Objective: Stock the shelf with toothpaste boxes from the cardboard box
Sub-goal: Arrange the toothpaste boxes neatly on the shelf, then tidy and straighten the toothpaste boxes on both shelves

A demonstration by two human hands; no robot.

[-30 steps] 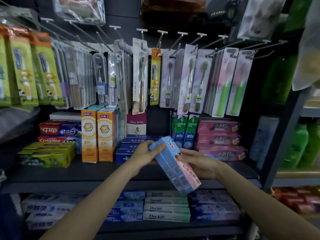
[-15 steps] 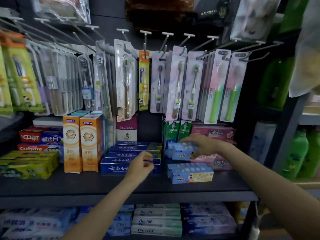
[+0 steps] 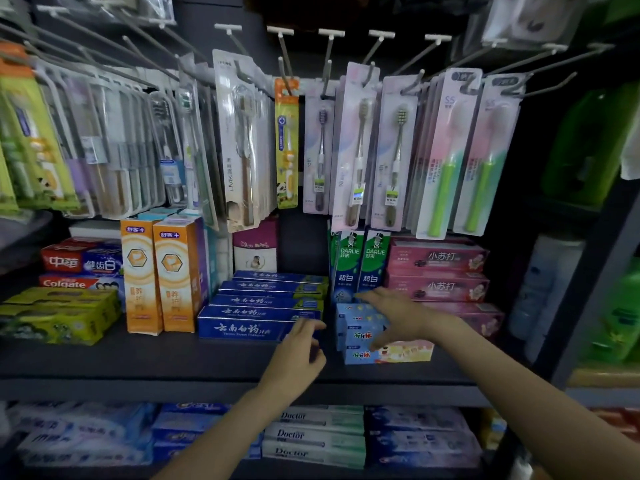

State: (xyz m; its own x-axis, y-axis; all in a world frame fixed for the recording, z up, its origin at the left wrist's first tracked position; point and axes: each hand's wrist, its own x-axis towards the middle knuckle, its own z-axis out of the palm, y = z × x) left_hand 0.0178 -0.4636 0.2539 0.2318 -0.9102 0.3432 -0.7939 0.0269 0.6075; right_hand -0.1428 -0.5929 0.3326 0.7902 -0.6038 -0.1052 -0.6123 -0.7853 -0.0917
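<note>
Light blue and pink toothpaste boxes [image 3: 360, 336] lie stacked on the dark shelf [image 3: 138, 362], between the dark blue boxes and the pink ones. My right hand [image 3: 398, 315] lies over the stack with fingers spread and straight, the thumb hanging in front of the boxes. My left hand [image 3: 298, 351] hovers just left of the stack, in front of the dark blue boxes [image 3: 263, 306], fingers loosely bent and holding nothing. The cardboard box is out of view.
Green Darlie boxes [image 3: 360, 261] stand upright behind the stack, pink boxes [image 3: 436, 271] to its right. Orange upright boxes [image 3: 159, 275] and Colgate boxes [image 3: 79, 271] stand left. Toothbrush packs [image 3: 360, 150] hang on hooks above. The lower shelf holds Doctor boxes [image 3: 311, 438].
Both hands held two blue boxes together a second ago. The boxes now lie stacked on the shelf, my right hand has let go of the top one, and my left hand has drawn nearer.
</note>
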